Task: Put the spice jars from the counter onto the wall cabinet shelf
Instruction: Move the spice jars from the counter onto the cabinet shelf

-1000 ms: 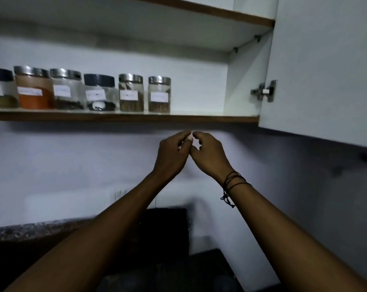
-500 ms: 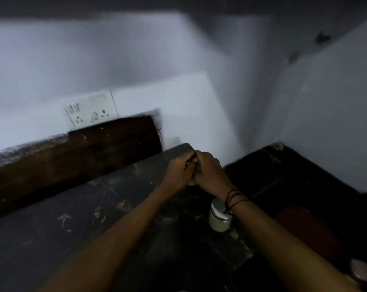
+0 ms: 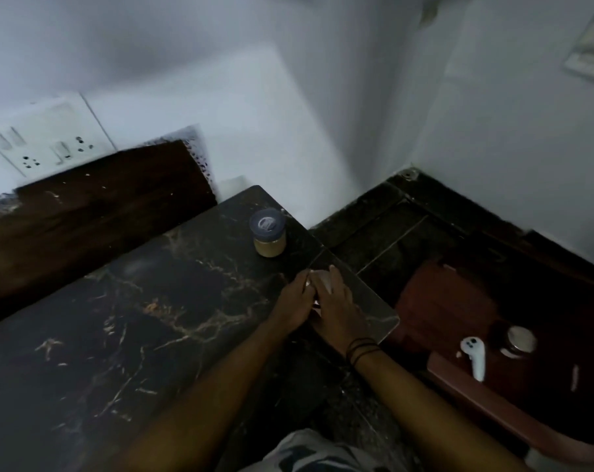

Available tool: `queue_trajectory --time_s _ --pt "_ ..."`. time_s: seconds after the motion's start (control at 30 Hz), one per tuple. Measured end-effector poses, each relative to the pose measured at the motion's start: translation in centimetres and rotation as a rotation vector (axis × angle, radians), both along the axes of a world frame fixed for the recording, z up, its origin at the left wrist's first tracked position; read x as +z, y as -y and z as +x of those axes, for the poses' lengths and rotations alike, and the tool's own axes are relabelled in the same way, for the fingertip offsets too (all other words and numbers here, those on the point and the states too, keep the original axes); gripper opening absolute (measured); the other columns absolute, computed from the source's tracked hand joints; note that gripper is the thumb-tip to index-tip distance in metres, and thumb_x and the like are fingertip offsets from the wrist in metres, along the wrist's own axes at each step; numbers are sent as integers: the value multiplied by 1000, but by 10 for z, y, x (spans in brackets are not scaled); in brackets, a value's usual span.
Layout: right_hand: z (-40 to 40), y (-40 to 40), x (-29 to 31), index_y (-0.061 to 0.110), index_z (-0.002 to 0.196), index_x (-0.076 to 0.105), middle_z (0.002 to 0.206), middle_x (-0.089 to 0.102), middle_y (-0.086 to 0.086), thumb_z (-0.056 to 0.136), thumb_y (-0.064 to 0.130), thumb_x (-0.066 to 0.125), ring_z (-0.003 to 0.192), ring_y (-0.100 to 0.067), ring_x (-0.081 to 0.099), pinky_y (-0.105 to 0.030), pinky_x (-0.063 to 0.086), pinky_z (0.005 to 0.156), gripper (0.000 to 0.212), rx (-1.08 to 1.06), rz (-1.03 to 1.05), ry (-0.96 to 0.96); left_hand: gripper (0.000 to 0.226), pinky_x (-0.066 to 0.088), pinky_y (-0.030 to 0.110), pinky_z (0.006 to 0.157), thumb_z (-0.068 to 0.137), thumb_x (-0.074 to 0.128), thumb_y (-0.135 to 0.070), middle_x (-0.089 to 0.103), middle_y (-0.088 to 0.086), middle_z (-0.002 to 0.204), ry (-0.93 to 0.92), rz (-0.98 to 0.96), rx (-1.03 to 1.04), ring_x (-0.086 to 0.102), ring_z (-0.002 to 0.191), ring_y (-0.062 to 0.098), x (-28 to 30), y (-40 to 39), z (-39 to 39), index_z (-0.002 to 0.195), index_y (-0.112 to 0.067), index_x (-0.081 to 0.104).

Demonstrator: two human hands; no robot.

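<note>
On dark counter [image 3: 125, 335], left hand [image 3: 290, 301], right hand [image 3: 336, 306] clasping pale jar [image 3: 323, 282], label unreadable

Left hand [image 3: 294, 301] and right hand [image 3: 336, 306] together, fingers [image 3: 333, 275] curled.

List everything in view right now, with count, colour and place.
jar: 1, dark lid, tan contents, far counter corner
counter: 1, black marble, left
socket plate: 1, white, wall above the backsplash
white device: 1, lower right, on the reddish seat
seat: 1, reddish, right of the counter
round lidded object: 1, pale top, beside the device
left hand: 1, on something pale at the counter's right edge
right hand: 1, dark bands on its wrist, same spot
</note>
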State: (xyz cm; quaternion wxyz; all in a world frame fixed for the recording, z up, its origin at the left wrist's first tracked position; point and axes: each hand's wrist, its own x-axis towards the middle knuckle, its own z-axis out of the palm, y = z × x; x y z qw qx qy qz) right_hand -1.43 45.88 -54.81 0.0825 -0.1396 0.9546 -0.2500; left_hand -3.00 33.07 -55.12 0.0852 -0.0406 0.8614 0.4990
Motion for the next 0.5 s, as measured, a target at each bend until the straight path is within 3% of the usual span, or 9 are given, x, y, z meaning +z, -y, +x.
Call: queue_trajectory --time_s 0.1,0.17,0.23,0.3,0.37,0.43,0.5 --pt "1 -3 -5 36 152 23 155 14 -15 87 30 63 137 -35 35 -43 39 109 76 -47 -104 7 24 37 -1 75 104 40 -18 58 -3 127 101 133 109 54 100 -1 -3 -1 -7 119 -30 55" --pt "1 -3 -5 36 146 31 144 27 -7 81 30 70 123 -29 49 -38 46 100 76 -71 -208 -31 24 40 6 81 104 41 -23 60 2 131 143 172 116 56 107 5 -3 0 -8 121 -27 59" --pt "0 -3 -2 32 139 38 133 34 0 73 31 77 112 -21 55 -34 51 93 77 -166 -359 -36 33 45 22 99 104 43 -30 59 6 136 142 214 124 56 121 15 -1 1 -7 130 -17 58" --pt "-4 -3 1 21 134 42 130 41 0 67 35 83 114 -16 54 -35 52 94 80 -254 -488 -36 33 45 44 107 103 43 -33 61 11 131 146 303 226 57 121 26 7 4 -6 126 -17 60" --pt "-10 -1 4 18 132 44 129 49 0 62 35 87 117 -14 54 -37 51 97 83 -270 -606 -13 23 50 51 100 102 45 -34 66 14 120 142 389 319 62 110 30 15 9 -4 107 -24 65" --pt "-13 4 9 22 132 45 128 53 3 59 41 85 116 -10 54 -34 52 97 84 -246 -648 7 21 56 44 86 102 46 -34 68 15 112 127 451 396 65 100 29 23 15 -4 95 -29 65" --pt "-11 12 13 25 130 47 128 54 6 61 41 84 116 -7 52 -29 51 96 80 -232 -669 -10 22 54 38 77 103 45 -33 69 17 111 112 522 452 65 97 31 26 21 -1 95 -27 64"
